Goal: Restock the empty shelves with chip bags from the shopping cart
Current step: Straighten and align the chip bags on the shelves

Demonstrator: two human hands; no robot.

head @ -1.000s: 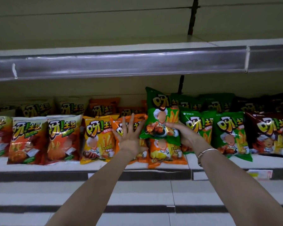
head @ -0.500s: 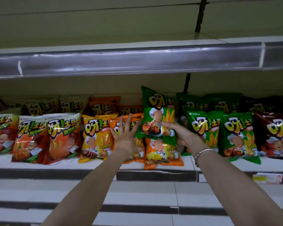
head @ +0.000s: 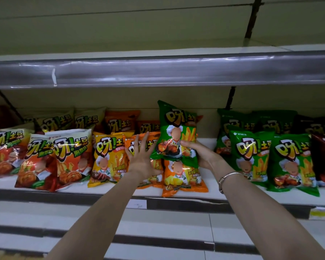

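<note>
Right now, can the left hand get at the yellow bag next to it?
Probably yes: the left hand lies open on the orange bag, and the yellow bag beside it is uncovered.

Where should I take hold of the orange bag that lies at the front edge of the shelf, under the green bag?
Pinch its bottom seam, coming from the front. The orange bag lies with that seam at the shelf lip; the green bag, held by the right hand, covers its top.

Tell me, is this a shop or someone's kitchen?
Probably a shop's snack aisle. Shelves hold rows of matching chip bags, a yellow tag sits on the shelf edge, and the right hand holds a green bag.
</note>
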